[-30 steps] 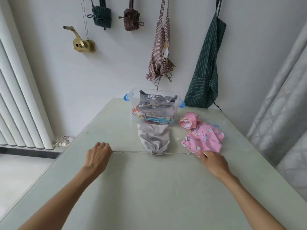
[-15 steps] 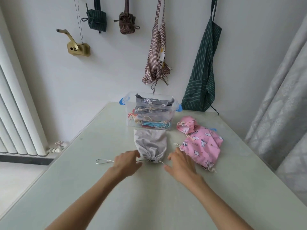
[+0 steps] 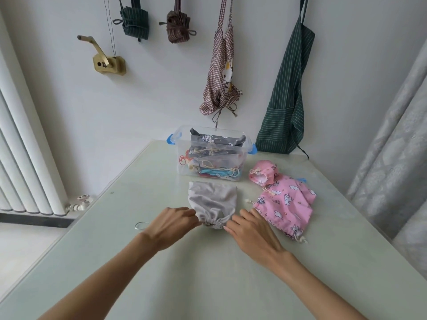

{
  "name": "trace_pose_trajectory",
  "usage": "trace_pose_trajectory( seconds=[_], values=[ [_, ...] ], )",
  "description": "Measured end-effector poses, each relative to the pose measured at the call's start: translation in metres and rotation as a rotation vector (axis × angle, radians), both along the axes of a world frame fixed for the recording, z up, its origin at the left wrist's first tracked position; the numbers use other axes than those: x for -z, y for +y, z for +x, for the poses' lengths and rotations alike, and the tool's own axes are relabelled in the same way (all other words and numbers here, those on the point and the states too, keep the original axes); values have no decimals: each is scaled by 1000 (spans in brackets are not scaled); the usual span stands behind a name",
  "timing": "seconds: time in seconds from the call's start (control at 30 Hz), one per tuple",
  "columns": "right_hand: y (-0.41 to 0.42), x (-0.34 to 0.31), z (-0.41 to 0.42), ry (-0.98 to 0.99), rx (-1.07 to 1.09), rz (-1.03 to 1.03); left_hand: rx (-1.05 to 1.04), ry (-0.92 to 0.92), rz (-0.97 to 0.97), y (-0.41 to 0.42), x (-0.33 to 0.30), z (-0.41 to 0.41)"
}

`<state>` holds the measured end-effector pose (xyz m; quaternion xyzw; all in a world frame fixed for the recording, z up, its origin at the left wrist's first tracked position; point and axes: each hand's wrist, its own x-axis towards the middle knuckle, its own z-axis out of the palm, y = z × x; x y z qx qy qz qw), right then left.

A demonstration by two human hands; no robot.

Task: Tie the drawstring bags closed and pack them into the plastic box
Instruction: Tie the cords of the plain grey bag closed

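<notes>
While both hands, left (image 3: pixel 172 224) and right (image 3: pixel 250 229), pinch the cord at the grey bag's (image 3: pixel 212 205) gathered neck, slack could reopen it.

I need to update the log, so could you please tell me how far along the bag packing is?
Done: several tied bags already lie in the plastic box. In hand: the grey bag has its mouth gathered, with the left hand and right hand at its neck; whether a knot is tied is not visible. Left: the pink bags beside it are on the table, the smaller one open.
</notes>
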<state>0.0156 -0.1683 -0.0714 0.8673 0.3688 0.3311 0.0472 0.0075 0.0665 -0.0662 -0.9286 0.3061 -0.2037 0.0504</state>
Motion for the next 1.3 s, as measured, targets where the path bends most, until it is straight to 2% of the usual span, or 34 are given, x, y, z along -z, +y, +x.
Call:
trace_pose_trajectory(
  seconds=[0.1, 0.17, 0.3, 0.5, 0.57, 0.67, 0.73, 0.8, 0.9, 1.0, 1.1, 1.2, 1.3],
  values=[
    [-3, 2, 1, 44, 32, -19, 3, 67, -41, 6, 3, 3],
    [-1, 8, -2, 99, 95, -22, -110, 149, -34, 6, 9, 6],
    [12, 18, -12, 228, 184, 134, -307, 152, -76, 0, 13, 3],
    [11, 19, -15, 286, 156, 215, -566, 188, -408, 4, 8, -23],
    [11, 18, -14, 293, 141, 214, -583, 264, -479, -7, 5, -33],
    [14, 13, -16, 267, 119, 219, -589, 534, -604, -36, 10, -37],
    [17, 9, -20, 237, 112, 208, -577, 674, -756, -48, 13, -30],
    [18, 8, -25, 204, 103, 194, -592, 735, -1008, -52, 12, -22],
    [12, 10, -24, 223, 89, 218, -641, 711, -1433, -52, 14, -17],
    [7, 11, -18, 301, 85, 280, -614, 642, -1638, -51, 15, -14],
    [7, 4, -5, 407, 102, 446, -414, 612, -1818, -54, 4, -3],
    [8, -14, 14, 621, 97, 775, -236, 592, -1964, -60, -13, 14],
    [13, -33, 34, 861, -1, 1104, -112, 626, -2082, -61, -26, 40]
  ],
)
